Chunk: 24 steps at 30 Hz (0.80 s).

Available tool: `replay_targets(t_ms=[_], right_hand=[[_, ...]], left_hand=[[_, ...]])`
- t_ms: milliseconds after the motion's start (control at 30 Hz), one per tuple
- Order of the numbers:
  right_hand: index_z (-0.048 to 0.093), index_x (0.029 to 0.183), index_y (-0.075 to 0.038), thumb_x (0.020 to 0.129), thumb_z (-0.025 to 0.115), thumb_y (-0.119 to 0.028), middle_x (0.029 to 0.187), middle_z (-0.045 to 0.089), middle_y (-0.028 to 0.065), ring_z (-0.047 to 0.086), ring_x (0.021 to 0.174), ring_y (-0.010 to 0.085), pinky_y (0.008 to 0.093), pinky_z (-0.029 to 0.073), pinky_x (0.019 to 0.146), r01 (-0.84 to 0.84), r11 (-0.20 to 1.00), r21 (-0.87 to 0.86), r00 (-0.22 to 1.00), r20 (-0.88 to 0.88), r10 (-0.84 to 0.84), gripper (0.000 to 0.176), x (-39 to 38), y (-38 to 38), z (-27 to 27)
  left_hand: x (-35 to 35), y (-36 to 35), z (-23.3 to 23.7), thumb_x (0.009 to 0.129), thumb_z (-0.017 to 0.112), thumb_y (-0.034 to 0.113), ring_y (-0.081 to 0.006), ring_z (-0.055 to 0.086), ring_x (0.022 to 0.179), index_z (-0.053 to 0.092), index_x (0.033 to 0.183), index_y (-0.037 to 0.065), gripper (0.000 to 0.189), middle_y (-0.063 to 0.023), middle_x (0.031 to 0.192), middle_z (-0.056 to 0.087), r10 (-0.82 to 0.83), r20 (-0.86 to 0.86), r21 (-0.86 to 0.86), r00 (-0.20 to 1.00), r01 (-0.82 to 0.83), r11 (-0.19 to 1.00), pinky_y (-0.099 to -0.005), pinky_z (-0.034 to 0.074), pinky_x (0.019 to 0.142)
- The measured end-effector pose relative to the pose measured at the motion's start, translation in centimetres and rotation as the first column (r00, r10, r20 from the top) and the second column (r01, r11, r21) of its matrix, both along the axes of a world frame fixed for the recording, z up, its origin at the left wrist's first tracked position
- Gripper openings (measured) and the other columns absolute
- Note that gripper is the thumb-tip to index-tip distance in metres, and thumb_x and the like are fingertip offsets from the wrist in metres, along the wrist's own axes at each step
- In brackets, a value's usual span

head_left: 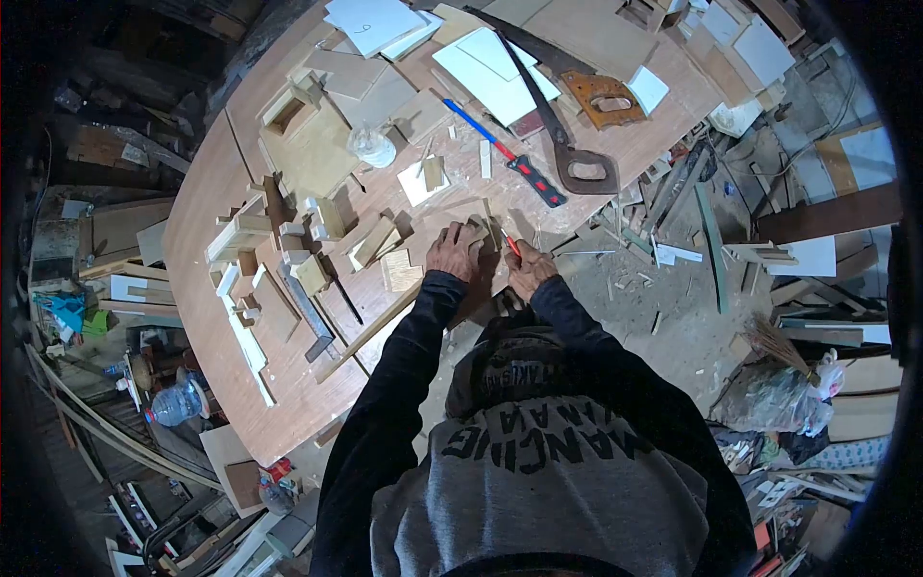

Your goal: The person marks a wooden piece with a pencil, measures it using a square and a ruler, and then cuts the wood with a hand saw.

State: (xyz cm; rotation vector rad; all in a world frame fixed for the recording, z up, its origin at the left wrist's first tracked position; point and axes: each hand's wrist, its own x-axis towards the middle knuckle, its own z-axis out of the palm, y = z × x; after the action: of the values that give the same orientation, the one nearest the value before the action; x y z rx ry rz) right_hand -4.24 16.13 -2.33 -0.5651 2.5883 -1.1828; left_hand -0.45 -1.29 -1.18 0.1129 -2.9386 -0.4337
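At the near edge of the wooden table (pixel 202 279), my left hand (pixel 456 252) is closed around a small wood piece (pixel 477 228). Just right of it, my right hand (pixel 529 269) grips a thin red pencil-like tool (pixel 511 243), its tip pointing up toward the wood. A long wooden strip (pixel 370 332) lies beside my left forearm. Near my left hand sits a light wood block (pixel 397 272). Beyond the hands are a file with a red and black handle (pixel 535 181) and a handsaw with a brown handle (pixel 587 171).
Wood blocks (pixel 240 231) and a metal-edged bar (pixel 306 313) cover the table's left part. A clear plastic cup (pixel 371 146), white boards (pixel 490 72) and a second saw handle (pixel 602 99) lie farther back. Wood scraps litter the floor (pixel 663 308) at right.
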Motion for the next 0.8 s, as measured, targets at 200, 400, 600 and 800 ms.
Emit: replay_targets(t_ms=[200,400,600,800], right_hand=[[0.052,0.102,-0.008,0.087,0.044,-0.022,0.094,0.06,0.0193,0.062,0.082,0.0345,0.0413,0.049,0.073,-0.141,0.949,0.282,0.904,-0.354,0.24,0.022,0.3,0.3,-1.8],[0.054,0.108,-0.004,0.086,0.042,-0.021,0.113,0.052,0.0181,0.062,0.089,0.0326,0.04,0.05,0.077,-0.252,0.935,0.248,0.958,-0.071,0.277,0.031,-0.6,0.1,-0.7],[0.056,0.106,-0.003,0.086,0.043,-0.02,0.112,0.053,0.016,0.061,0.092,0.0328,0.0426,0.049,0.078,-0.286,0.896,0.338,0.913,-0.186,0.362,0.029,-0.3,0.2,1.0],[0.054,0.102,-0.003,0.087,0.045,-0.023,0.096,0.06,0.0228,0.06,0.089,0.0383,0.0441,0.049,0.077,-0.109,0.992,0.067,0.994,-0.012,0.11,0.027,-0.1,0.1,1.4]], left_hand=[[0.6,1.2,0.3,0.083,0.056,0.027,-0.0301,0.051,0.097,0.056,0.107,0.011,0.029,-0.0101,0.102,0.052,0.055,0.104,-0.117,0.993,-0.043,0.992,-0.0427,0.045,0.078],[0.5,1.3,0.7,0.081,0.056,0.024,-0.0296,0.05,0.095,0.056,0.105,0.011,0.027,-0.0096,0.103,0.05,0.044,0.105,-0.112,0.994,-0.032,0.993,-0.0424,0.045,0.078],[0.5,1.1,0.1,0.079,0.055,0.021,-0.0301,0.049,0.095,0.055,0.106,0.01,0.029,-0.0097,0.104,0.049,-0.027,0.094,-0.159,0.995,0.042,0.986,-0.0419,0.045,0.079],[0.5,1.7,1.5,0.08,0.054,0.021,-0.0307,0.048,0.095,0.053,0.104,0.011,0.026,-0.0102,0.104,0.049,0.023,0.105,-0.078,0.994,-0.015,0.997,-0.0428,0.045,0.079]])
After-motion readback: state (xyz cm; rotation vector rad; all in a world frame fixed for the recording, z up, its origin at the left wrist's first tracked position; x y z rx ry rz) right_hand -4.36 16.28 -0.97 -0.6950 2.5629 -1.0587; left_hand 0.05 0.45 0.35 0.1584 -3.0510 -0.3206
